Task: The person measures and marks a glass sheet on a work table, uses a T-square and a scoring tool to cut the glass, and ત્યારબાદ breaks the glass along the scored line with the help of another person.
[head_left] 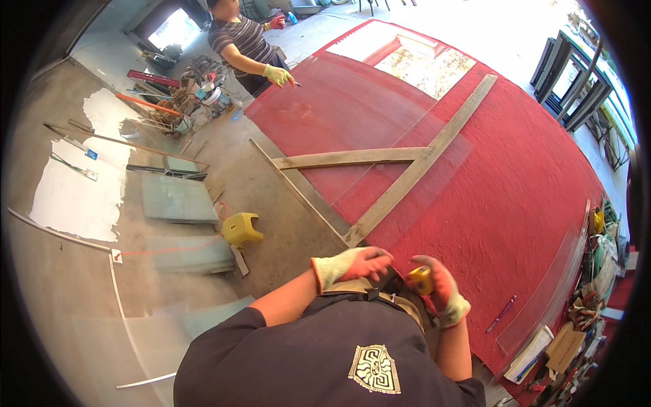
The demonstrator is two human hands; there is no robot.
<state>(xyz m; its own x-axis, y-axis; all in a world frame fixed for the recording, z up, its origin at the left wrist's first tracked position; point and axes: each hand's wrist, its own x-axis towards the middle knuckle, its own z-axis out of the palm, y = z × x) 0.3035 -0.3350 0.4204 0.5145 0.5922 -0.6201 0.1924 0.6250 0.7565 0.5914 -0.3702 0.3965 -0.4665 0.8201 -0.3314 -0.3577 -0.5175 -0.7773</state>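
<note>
My right hand, in a cream glove with a red palm, is closed around a yellow tape measure close to my waist. My left hand wears a matching glove and hovers in front of my belt, its fingers loosely apart and slightly blurred, holding nothing I can see. Just beyond both hands begins the red-covered table. A clear glass sheet lies on it, with a T-shaped wooden ruler on top. Its long bar ends near my left hand.
Across the table a person in gloves holds a pen-like thing. A purple pen and a glass strip lie at right, beside a cluttered edge. A yellow stool and stacked glass panes stand left. Dark frames stand far right.
</note>
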